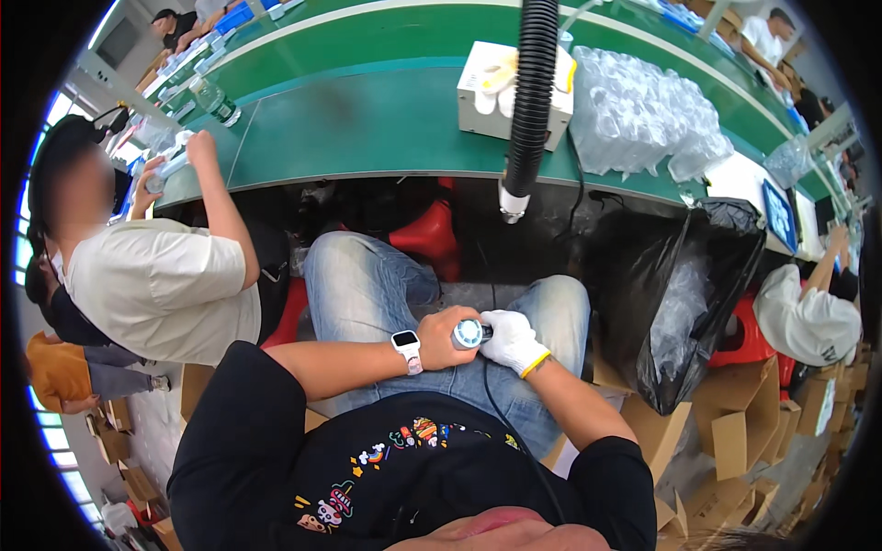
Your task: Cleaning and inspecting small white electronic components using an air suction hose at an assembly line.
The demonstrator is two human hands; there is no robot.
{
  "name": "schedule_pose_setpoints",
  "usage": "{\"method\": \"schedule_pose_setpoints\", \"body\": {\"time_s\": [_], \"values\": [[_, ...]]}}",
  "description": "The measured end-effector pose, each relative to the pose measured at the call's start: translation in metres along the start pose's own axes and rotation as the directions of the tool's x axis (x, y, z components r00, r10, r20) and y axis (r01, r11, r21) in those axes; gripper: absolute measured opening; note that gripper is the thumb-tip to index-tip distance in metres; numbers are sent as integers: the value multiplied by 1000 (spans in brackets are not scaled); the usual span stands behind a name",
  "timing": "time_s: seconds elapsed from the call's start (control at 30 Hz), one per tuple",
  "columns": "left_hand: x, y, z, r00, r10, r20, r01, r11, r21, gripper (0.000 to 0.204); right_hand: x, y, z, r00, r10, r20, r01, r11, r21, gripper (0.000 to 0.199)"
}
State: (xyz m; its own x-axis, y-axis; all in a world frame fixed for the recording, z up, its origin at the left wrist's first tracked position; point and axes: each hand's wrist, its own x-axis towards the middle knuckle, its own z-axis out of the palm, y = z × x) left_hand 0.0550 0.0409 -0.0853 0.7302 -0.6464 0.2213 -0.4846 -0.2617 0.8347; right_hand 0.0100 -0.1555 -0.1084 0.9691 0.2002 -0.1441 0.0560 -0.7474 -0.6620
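Note:
Over my lap, both hands meet at a small round grey device (pixel 470 334) with a pale blue and white face turned upward. My bare left hand (pixel 443 338), with a white watch (pixel 406 341) on its wrist, is closed around the device's left side. My right hand (pixel 516 342) wears a white knit glove with a yellow cuff, its fingers closed against the right side. A dark part shows between the glove and the device. The palms hide the device's lower body, so its exact kind is unclear.
Beyond my knees runs a green workbench (pixel 358 119) with a white box (pixel 510 119), gloves on top, and bagged clear plastic pieces (pixel 643 110). A black hose (pixel 533 92) hangs ahead. A black bag (pixel 634 294) and cartons (pixel 735 413) stand right; a co-worker (pixel 165 275) sits left.

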Motion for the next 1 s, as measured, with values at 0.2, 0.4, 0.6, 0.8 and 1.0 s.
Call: {"method": "schedule_pose_setpoints", "body": {"time_s": [0.2,0.4,0.6,0.8,1.0], "values": [[4,4,-20,999,-41,16,42,999,-7,51,5,-15,-2,998,17,-57,-13,998,68,32],[23,41,-48,974,17,227,-35,996,78,52,-12,-17,-14,996,10,-94,10,978,207,39],[28,79,-53,938,148,313,-153,988,-10,49,-52,-31,-64,996,-91,26,72,911,407,44],[67,126,-52,857,348,381,-300,937,-181,48,-77,-27,-114,972,-230,52,182,872,455,49],[104,151,-44,735,451,506,-406,891,-204,49,-99,-32,-147,987,-149,66,97,862,497,47]]}}
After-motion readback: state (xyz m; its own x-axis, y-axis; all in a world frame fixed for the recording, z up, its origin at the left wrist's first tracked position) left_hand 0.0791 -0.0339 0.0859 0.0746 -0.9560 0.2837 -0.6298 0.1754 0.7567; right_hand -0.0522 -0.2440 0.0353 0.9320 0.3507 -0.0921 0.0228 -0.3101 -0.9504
